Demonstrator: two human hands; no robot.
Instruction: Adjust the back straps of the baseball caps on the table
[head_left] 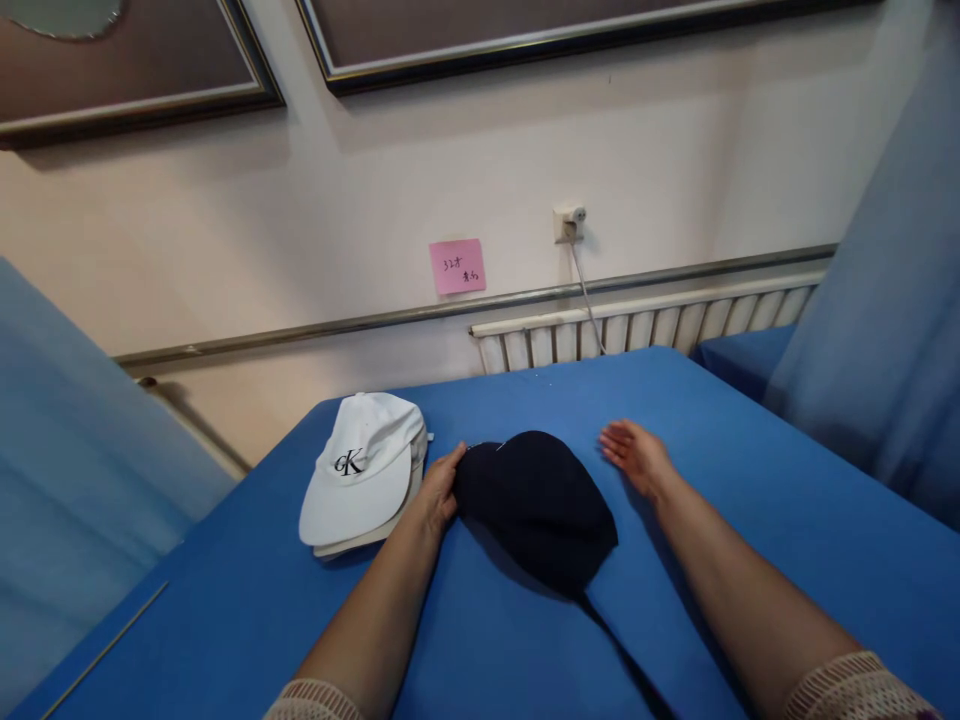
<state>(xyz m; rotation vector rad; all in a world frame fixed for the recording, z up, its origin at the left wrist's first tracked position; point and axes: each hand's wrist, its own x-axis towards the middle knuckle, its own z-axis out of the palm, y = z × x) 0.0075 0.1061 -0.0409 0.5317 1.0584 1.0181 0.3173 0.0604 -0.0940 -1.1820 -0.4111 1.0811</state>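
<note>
A black cap (536, 505) with a long dark strap trailing toward me lies on the blue tabletop. My left hand (442, 482) is closed on its left edge, thumb on top, with the other fingers partly hidden. To the right of the cap, apart from it, my right hand (634, 455) is open, fingers stretched out, with nothing in it. A white baseball cap (367, 455) with black "CK" letters rests on the left of the table, on top of at least one beige cap (352, 543). The beige one is mostly hidden.
The blue table (600, 650) reaches the wall, near a radiator (645, 325) and a metal rail (360, 325). A pink note (457, 266) and a plugged socket (568, 224) are on the wall. Blue curtains (877, 290) hang on both sides. A thin stick (105, 650) lies at left.
</note>
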